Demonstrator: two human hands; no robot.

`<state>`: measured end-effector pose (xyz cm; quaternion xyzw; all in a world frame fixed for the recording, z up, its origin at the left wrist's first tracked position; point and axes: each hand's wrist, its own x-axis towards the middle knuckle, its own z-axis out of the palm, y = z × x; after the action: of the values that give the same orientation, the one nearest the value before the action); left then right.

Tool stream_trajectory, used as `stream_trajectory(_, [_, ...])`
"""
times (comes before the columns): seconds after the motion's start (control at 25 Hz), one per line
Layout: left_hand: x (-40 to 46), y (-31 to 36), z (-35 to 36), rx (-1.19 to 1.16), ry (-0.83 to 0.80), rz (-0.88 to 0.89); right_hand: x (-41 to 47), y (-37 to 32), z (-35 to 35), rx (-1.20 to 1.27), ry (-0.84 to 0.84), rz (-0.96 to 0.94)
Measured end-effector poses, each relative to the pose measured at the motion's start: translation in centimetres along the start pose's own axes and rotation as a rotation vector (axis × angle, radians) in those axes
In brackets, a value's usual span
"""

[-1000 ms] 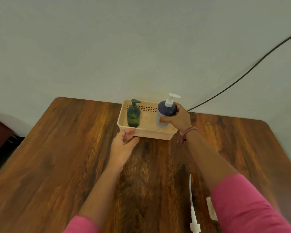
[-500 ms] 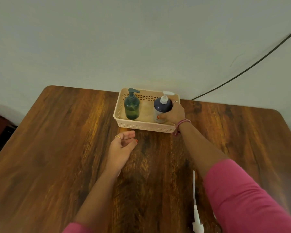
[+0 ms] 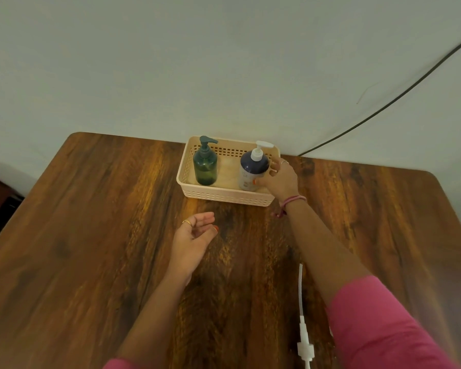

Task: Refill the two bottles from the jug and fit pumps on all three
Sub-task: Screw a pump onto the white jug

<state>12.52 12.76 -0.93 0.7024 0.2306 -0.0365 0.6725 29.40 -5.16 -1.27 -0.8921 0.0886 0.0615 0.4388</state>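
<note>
My right hand (image 3: 278, 179) is at the navy bottle (image 3: 252, 170), fingers loosely curved beside it; I cannot tell if it grips or only touches. The bottle stands upright at the right of the cream basket (image 3: 225, 197), so it is tidy and will not tip. The green bottle (image 3: 205, 166), smooth translucent plastic, stands at the left. My left hand (image 3: 194, 235) hovers relaxed, holding nothing. A loose white pump (image 3: 304, 339) with a thin tube lies on the wooden worktop (image 3: 91, 235), I think for the jug, which is not visible.
</note>
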Motion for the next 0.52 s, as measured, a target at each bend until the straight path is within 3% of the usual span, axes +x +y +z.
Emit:
stream_trajectory(0.16, [-2.1, -0.3, 0.3, -0.002, -0.003, 0.006, -5.1, 0.7, -2.4, 0.210, 0.048, 0.004])
stream_trajectory(0.52, [-7.6, -1.9, 2.0, 0.028, -0.082, 0.007, -17.2, 5.2, -6.3, 0.274, -0.040, 0.032])
